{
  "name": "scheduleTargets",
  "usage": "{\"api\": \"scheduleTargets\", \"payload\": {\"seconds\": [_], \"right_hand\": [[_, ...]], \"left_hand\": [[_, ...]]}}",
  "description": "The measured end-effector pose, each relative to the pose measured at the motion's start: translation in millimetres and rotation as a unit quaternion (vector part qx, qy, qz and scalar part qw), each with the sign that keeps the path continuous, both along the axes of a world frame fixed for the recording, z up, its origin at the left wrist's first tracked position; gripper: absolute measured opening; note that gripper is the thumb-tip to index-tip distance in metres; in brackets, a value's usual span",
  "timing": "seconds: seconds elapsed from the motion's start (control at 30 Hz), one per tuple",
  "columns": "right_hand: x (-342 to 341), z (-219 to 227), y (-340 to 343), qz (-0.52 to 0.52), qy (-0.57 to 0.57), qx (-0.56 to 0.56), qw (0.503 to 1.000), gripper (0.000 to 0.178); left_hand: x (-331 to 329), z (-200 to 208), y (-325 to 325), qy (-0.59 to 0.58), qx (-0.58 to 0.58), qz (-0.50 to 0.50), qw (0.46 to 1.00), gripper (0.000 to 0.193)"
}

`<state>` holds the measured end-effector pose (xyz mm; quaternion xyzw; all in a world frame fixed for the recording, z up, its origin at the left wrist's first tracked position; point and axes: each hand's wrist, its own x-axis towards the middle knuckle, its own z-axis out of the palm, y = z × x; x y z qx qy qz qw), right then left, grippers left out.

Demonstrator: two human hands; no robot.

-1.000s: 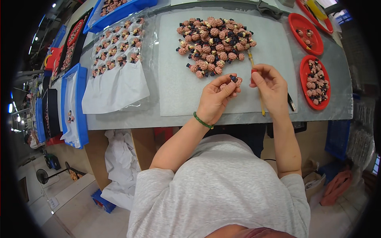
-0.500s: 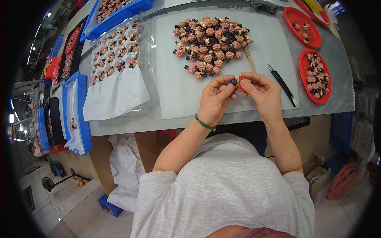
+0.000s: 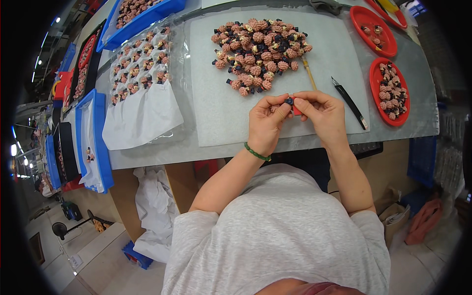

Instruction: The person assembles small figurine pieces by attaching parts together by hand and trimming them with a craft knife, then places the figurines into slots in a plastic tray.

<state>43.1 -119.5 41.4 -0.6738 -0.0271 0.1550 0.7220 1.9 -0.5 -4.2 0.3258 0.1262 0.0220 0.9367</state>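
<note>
My left hand (image 3: 265, 120), with a green bead bracelet at its wrist, pinches a small figurine (image 3: 289, 101) with a dark blue part and a pink knobbly part. Between the fingers of my right hand (image 3: 325, 114) is a small flat red piece (image 3: 297, 109), pressed up against the figurine. Fingers hide most of both. Beyond the hands, a heap of similar pink and dark blue figurines (image 3: 260, 54) lies on a white sheet (image 3: 216, 118). A thin wooden stick (image 3: 309, 73) touches the heap's right side, and a black craft knife (image 3: 350, 104) lies right of my right hand.
On the right stand red oval dishes, one (image 3: 374, 91) full of figurines, another (image 3: 356, 22) holding a few. Rows of figurines on a plastic-wrapped tray with white paper (image 3: 142, 118) lie left. Blue trays (image 3: 101, 140) stand at the far left. The table's near edge runs before me.
The figurine has been turned slightly between my fingers, and the red piece now shows lower, beneath my right thumb. Both hands stay in nearly the same place.
</note>
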Motion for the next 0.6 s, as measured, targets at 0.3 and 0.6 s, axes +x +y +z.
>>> {"api": "scheduleTargets", "payload": {"seconds": [0.3, 0.6], "right_hand": [[5, 0, -2, -0.014, 0.01, -0.042, 0.999, 0.012], [9, 7, -14, -0.005, -0.032, -0.101, 0.994, 0.012]], "left_hand": [[-2, -2, -2, -0.018, 0.07, -0.016, 0.997, 0.017], [0, 1, 5, -0.017, 0.038, -0.041, 0.998, 0.018]]}}
